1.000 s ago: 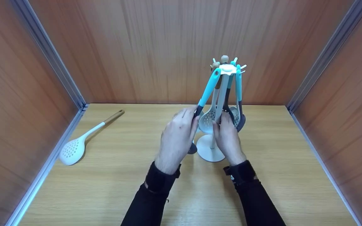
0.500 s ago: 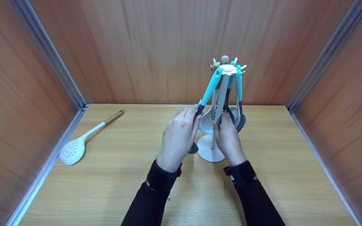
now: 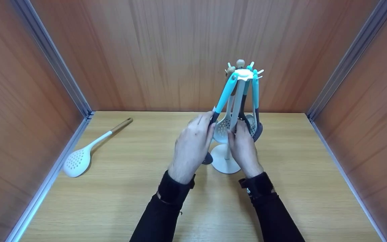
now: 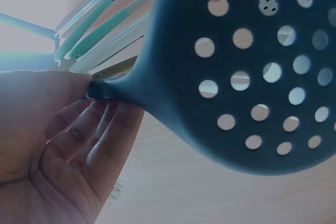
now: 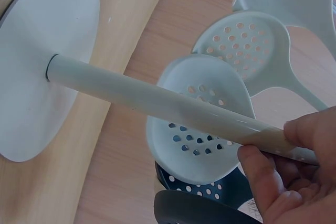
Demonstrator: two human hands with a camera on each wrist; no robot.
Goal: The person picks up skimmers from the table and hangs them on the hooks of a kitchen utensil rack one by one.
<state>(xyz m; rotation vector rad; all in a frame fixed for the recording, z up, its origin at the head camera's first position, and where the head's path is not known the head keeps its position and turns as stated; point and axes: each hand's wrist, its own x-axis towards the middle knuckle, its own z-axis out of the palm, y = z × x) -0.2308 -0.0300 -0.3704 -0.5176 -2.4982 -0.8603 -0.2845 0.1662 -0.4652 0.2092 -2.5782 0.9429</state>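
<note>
A dark perforated skimmer (image 4: 178, 93) with a turquoise handle (image 3: 226, 93) leans against the white utensil stand (image 3: 221, 162). My left hand (image 3: 192, 143) pinches its dark neck between thumb and fingers, and the handle's holed end overlaps the stand's hooked top in the head view. Most of the skimmer's head is hidden behind that hand from above. My right hand (image 3: 245, 149) grips the stand's pole (image 5: 131, 94) partway up, thumb on one side and fingers on the other. Behind the pole hang a pale skimmer (image 5: 210, 129), another pale skimmer (image 5: 244, 45) and a dark utensil (image 5: 197, 208).
A white skimmer (image 3: 76, 162) with a wooden handle lies on the table (image 3: 139, 208) at the left. Wooden panels rise at the back (image 3: 180, 53) and both sides. Turquoise-handled and wooden-handled utensils hang around the stand's far and right sides.
My left hand has shifted slightly right with the skimmer, bringing its handle end a little closer over the stand's top. My right hand keeps its grip on the pole.
</note>
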